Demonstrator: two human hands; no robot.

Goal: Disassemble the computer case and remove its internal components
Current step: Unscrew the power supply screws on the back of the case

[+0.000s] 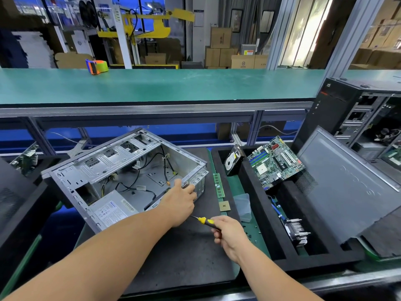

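We note the surroundings first. At 3 o'clock from the open computer case [121,177] stands a black foam tray [256,205] holding a hard drive [232,160] propped upright in its far-left slot, a motherboard [275,161] tilted against the far wall, and a finned heat sink [297,232] lying at the near end. A grey side panel [347,185] leans over the tray's right edge, and a second black computer tower [355,111] stands beyond it at 1 o'clock. Between case and tray lie a memory stick [218,185], a processor chip [224,206] just nearer than it, and a clear plastic lid [243,206] to its right. A tape dispenser [96,66] sits on the green upper shelf [173,85] at 11 o'clock, well apart from the work.

The case lies on its side on the dark mat [184,257], open face up, its long axis running from 7 o'clock to 1 o'clock. The power supply [112,210] remains in the near corner, and loose black cables [134,187] cross the floor of the case.

The left hand [180,203] grasps the near right edge of the case, fingers curled over the rim. The right hand [230,234] is clenched around a yellow-and-black screwdriver [204,220], its tip pointing toward 10 o'clock, passing behind the left wrist.
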